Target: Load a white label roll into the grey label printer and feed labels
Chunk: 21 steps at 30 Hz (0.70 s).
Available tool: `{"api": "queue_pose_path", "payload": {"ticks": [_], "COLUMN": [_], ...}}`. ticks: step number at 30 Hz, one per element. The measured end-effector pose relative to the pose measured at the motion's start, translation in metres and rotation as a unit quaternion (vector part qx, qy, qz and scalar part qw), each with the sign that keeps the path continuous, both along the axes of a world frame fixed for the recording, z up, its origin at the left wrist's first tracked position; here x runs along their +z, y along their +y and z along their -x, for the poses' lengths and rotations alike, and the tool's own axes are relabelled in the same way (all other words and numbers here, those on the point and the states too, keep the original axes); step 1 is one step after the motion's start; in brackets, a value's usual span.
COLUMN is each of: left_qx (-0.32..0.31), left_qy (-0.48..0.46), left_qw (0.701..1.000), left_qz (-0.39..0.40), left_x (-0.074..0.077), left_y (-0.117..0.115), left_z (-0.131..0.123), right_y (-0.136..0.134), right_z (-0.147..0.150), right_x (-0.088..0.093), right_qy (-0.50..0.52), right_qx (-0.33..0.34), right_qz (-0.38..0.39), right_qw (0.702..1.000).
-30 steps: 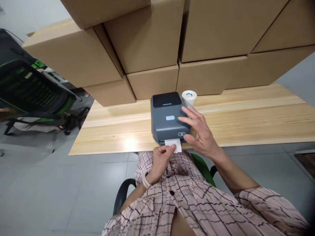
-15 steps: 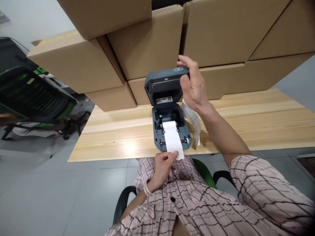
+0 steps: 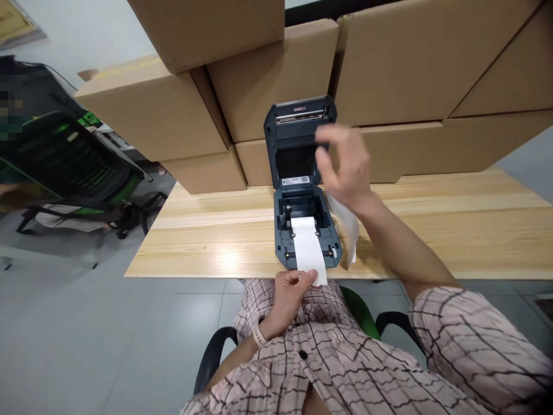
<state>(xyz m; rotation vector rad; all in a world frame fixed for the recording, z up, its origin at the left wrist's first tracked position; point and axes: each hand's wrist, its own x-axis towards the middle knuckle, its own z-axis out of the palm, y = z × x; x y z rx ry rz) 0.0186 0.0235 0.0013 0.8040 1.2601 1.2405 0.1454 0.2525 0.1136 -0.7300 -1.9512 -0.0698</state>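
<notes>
A dark grey label printer [image 3: 283, 236] sits at the table's front edge with its lid [image 3: 298, 135] swung fully up. White label paper [image 3: 309, 245] runs from inside the printer over its front. My left hand [image 3: 291, 297] pinches the paper's loose end between thumb and finger, just past the table edge. Beside the raised lid's right side is my right hand [image 3: 348, 164], slightly blurred, its thumb and fingers apart with nothing in them. A second strip of white paper [image 3: 348, 227] curls on the table to the printer's right, partly behind my right wrist.
Stacked cardboard boxes [image 3: 389, 63] line the back of the wooden table [image 3: 207, 230]. At the left stands a black and green office chair [image 3: 73, 161], with another person partly visible there. My own chair's armrest [image 3: 216, 351] is below the table edge.
The printer lid has tilted further back and now stands upright. My right hand has come off the lid and opened. My left hand still pinches the paper end.
</notes>
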Motion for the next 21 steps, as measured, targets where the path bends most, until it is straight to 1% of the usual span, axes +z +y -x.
{"api": "queue_pose_path", "payload": {"ticks": [1,2,3,5,7,8,9,10,11,12,13,14,15,16,17,19,21], "left_qx": [-0.003,-0.007,-0.016,-0.048,-0.061,-0.036,0.028,0.103,0.163,0.186,0.173,0.115,0.041,-0.014,-0.054,-0.106,-0.132], "left_qy": [-0.007,-0.014,-0.017,0.006,0.064,0.105,0.145,0.187,0.238,0.292,0.342,0.39,0.43,0.47,0.507,0.554,0.572], "left_qw": [1.0,1.0,1.0,0.999,0.995,0.99,0.98,0.963,0.941,0.923,0.913,0.907,0.899,0.881,0.86,0.826,0.809], "left_qz": [0.002,0.002,0.002,-0.008,-0.047,-0.086,-0.133,-0.166,-0.175,-0.166,-0.144,-0.107,-0.073,-0.051,-0.028,-0.004,0.0], "left_x": [-0.001,-0.001,-0.002,0.0,0.007,0.013,0.02,0.028,0.037,0.045,0.053,0.059,0.064,0.068,0.072,0.076,0.079], "left_y": [-0.001,-0.002,-0.003,-0.008,-0.008,-0.005,0.001,0.011,0.023,0.037,0.053,0.069,0.084,0.097,0.109,0.123,0.128], "left_z": [-0.001,0.0,0.002,0.012,0.03,0.042,0.053,0.064,0.073,0.08,0.084,0.086,0.087,0.086,0.084,0.081,0.08], "right_y": [-0.017,-0.031,-0.042,-0.053,-0.053,-0.051,-0.049,-0.047,-0.045,-0.044,-0.043,-0.043,-0.043,-0.043,-0.044,-0.043,-0.042], "right_z": [-0.001,-0.003,-0.003,-0.003,-0.003,-0.003,-0.003,-0.004,-0.004,-0.004,-0.005,-0.005,-0.005,-0.005,-0.004,-0.004,-0.003], "right_x": [-0.01,-0.019,-0.029,-0.044,-0.051,-0.052,-0.052,-0.051,-0.05,-0.049,-0.047,-0.046,-0.045,-0.044,-0.044,-0.042,-0.04], "right_qy": [-0.062,-0.127,-0.191,-0.285,-0.328,-0.337,-0.341,-0.342,-0.343,-0.345,-0.346,-0.348,-0.35,-0.351,-0.352,-0.352,-0.352], "right_qx": [0.037,0.073,0.104,0.142,0.156,0.163,0.17,0.175,0.18,0.185,0.189,0.191,0.195,0.198,0.2,0.204,0.211], "right_qz": [0.013,0.042,0.079,0.154,0.201,0.215,0.225,0.233,0.241,0.247,0.253,0.258,0.263,0.268,0.273,0.282,0.291], "right_qw": [0.997,0.988,0.973,0.935,0.91,0.902,0.897,0.893,0.89,0.887,0.883,0.881,0.878,0.875,0.873,0.869,0.864]}}
